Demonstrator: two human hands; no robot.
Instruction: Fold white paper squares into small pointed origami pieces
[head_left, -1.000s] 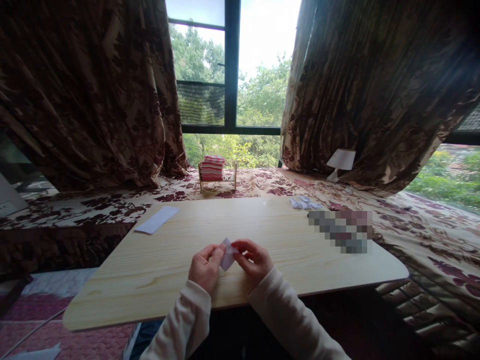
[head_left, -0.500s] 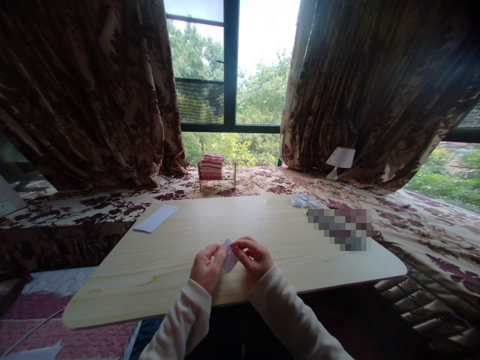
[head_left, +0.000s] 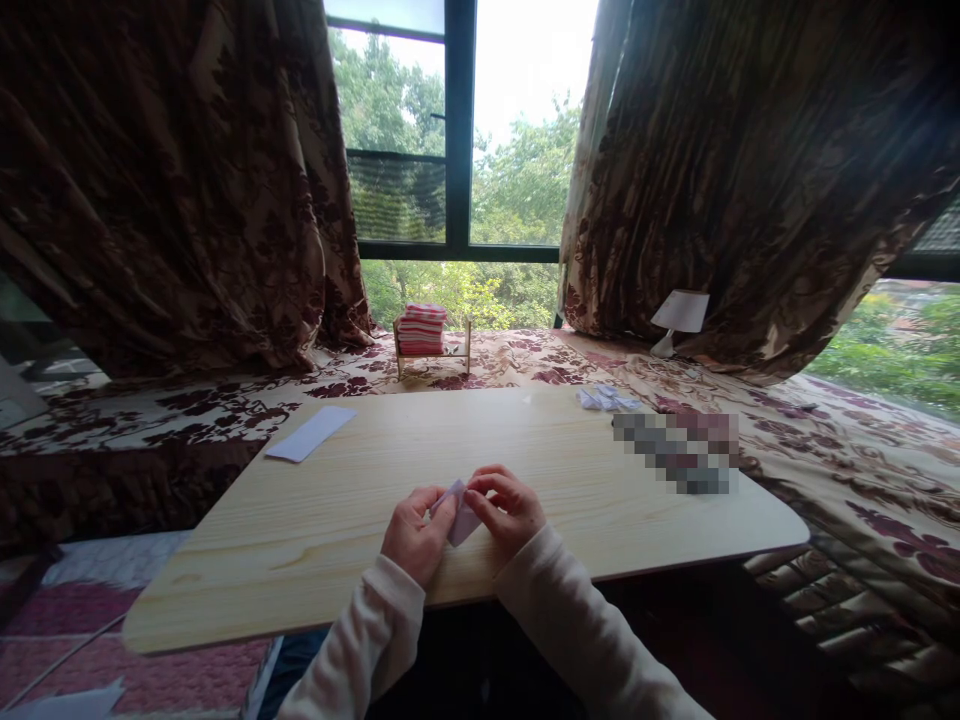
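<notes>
A small folded piece of white paper (head_left: 464, 522) is held between my two hands, just above the near part of the pale wooden table (head_left: 360, 490). My left hand (head_left: 418, 530) pinches its left side with the thumb on top. At the paper's upper right edge, the thumb and fingertips of my right hand (head_left: 510, 508) are closed on it. The fingers partly cover the folds. On the far left of the table lies a flat white paper strip (head_left: 311, 434). Several small folded paper pieces (head_left: 606, 398) are gathered at the far right edge.
A blurred-out patch (head_left: 679, 450) hides something on the table's right side. Behind the table, a small rack (head_left: 469, 350) carries folded striped cloths (head_left: 421, 330) on the flowered cover. A white lamp (head_left: 681, 312) stands by the right curtain (head_left: 712, 180).
Both hands stay in nearly the same place. The paper between them is slightly turned, with its lower part showing a more pointed, slanted shape. The view has shifted a little.
</notes>
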